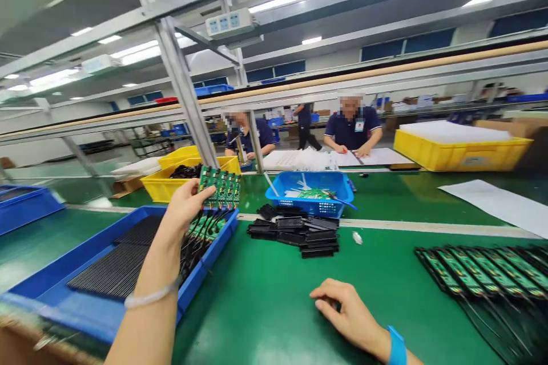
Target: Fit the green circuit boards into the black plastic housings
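Note:
My left hand [188,205] is closed on a panel of green circuit boards [220,187], raised above a blue tray [184,308]. Black cables [208,222] hang below the panel towards the tray, where more cables and green boards lie beside rows of thin black strips [115,268]. My right hand [346,311] hovers low over the green table [257,308], its fingers loosely curled, thumb and forefinger apart, with nothing visible between them. Beyond it lies a pile of black plastic housings [299,231].
A blue basket [308,205] with green boards stands behind the housings. At right, black housings with green boards [483,271] lie in a row, cables trailing. Yellow bins [466,151] and a white sheet [500,202] sit further back. Two people [355,125] work across the table.

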`<state>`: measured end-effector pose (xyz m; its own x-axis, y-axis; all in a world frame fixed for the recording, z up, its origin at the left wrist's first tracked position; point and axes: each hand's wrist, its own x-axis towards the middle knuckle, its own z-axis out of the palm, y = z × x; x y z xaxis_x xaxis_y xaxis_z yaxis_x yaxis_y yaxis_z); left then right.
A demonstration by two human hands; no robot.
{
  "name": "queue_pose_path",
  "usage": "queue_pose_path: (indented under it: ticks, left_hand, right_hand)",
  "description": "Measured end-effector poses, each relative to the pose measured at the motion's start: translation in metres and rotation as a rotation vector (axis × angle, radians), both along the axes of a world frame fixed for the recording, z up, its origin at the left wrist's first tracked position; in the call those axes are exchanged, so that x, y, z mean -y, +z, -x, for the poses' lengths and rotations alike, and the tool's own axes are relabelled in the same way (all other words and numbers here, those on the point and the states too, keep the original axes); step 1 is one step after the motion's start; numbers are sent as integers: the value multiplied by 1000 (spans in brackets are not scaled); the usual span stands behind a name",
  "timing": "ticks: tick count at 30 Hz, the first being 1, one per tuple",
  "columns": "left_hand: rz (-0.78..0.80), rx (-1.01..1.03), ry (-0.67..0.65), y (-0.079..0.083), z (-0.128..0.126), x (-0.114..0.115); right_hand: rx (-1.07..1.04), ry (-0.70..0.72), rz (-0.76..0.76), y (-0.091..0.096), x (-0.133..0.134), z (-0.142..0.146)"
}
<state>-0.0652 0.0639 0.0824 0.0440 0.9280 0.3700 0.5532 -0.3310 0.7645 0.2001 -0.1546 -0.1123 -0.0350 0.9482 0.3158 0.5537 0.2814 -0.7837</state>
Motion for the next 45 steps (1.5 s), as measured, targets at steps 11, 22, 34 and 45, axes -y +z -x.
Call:
queue_pose_path:
  ticks: [11,22,34,45]
  left_hand:
    - [670,1234,-294,-155,-159,153]
    - [1126,756,-943,-160,-133,115]
    - [1159,757,-783,-187,-125,128]
    - [1333,993,-778,-191,-134,150]
  right_hand:
    - [-935,150,-50,-4,-10,17]
    - [-1213,-111,101,37,7,-35]
    - [-819,-64,295,14,-10,-50]
    - [-1030,-97,345,5,-3,-12]
